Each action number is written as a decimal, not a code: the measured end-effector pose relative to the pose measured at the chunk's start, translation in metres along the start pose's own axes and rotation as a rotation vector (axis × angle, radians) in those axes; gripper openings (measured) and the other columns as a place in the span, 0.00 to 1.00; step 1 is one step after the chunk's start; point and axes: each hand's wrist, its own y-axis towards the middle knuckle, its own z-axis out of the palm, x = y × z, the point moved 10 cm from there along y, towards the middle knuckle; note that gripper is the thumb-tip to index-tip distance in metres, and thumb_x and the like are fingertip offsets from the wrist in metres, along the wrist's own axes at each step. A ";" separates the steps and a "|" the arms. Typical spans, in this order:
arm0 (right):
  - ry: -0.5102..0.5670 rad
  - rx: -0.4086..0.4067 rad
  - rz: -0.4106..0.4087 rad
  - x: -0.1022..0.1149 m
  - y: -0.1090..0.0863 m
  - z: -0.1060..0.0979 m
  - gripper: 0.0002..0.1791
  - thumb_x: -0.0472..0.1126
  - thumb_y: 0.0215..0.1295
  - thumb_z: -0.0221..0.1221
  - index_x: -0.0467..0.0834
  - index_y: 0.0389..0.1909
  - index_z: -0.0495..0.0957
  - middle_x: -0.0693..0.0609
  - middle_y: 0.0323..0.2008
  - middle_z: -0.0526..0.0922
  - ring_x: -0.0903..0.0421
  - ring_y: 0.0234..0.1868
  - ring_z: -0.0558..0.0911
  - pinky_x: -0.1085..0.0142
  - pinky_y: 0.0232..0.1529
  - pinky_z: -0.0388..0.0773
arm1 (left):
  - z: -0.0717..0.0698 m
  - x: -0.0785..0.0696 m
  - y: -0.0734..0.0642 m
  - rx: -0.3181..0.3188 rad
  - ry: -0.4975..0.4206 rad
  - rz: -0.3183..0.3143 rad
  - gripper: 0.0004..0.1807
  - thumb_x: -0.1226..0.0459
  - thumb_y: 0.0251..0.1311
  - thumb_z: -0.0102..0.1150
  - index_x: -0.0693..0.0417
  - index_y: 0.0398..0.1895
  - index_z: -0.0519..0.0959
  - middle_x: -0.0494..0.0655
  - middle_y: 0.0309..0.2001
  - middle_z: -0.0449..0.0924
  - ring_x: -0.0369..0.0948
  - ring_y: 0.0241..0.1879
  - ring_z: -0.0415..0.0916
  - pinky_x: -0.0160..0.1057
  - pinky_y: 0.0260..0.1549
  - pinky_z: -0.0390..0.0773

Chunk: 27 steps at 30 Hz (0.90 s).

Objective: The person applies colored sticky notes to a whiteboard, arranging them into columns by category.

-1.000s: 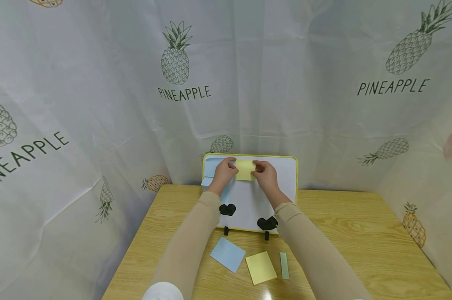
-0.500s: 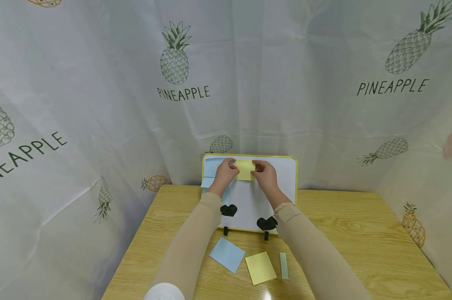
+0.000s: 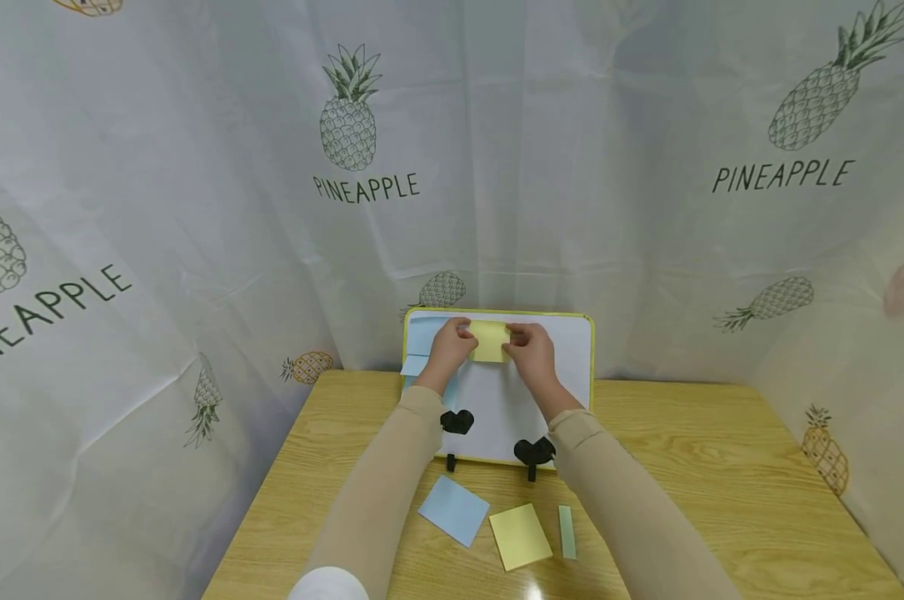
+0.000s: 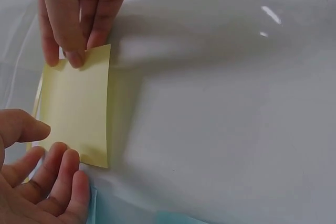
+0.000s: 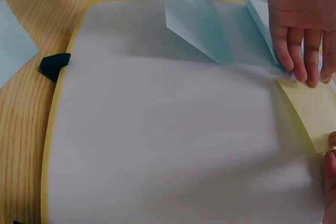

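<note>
Before a pineapple-print curtain (image 3: 496, 208), a yellow note (image 3: 490, 342) is pinched at opposite edges by left hand (image 3: 448, 348) and right hand (image 3: 535, 352) near the top of a whiteboard (image 3: 492, 402), beside blue notes (image 3: 425, 335), a two-sided grip by which it is presumably held level and steady.

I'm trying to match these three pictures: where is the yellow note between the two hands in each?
Head: yellow note, just below and right of centre.
Left wrist: yellow note at the left, mid-height.
Right wrist: yellow note at the right edge, partly cut off.
Shared landmark: blue notes on the whiteboard.
</note>
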 end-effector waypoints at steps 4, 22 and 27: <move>0.008 -0.003 -0.001 -0.003 -0.002 -0.002 0.20 0.26 0.57 0.65 0.36 0.52 0.81 0.43 0.46 0.75 0.49 0.45 0.78 0.63 0.40 0.76 | 0.002 -0.001 0.000 0.007 0.001 0.007 0.26 0.67 0.63 0.57 0.54 0.66 0.70 0.49 0.43 0.78 0.45 0.39 0.75 0.41 0.35 0.73; -0.019 0.080 -0.019 -0.011 -0.031 -0.021 0.16 0.34 0.61 0.66 0.41 0.50 0.82 0.47 0.47 0.76 0.49 0.45 0.78 0.57 0.44 0.77 | 0.010 -0.009 -0.003 0.061 0.027 0.029 0.34 0.63 0.57 0.69 0.53 0.67 0.68 0.49 0.42 0.77 0.46 0.41 0.75 0.46 0.41 0.76; -0.048 0.107 -0.026 -0.017 -0.041 -0.028 0.16 0.34 0.60 0.67 0.39 0.50 0.82 0.45 0.47 0.77 0.49 0.42 0.78 0.59 0.41 0.77 | 0.014 -0.011 -0.002 0.069 0.074 0.051 0.36 0.62 0.55 0.71 0.53 0.67 0.68 0.49 0.43 0.77 0.47 0.42 0.75 0.46 0.45 0.75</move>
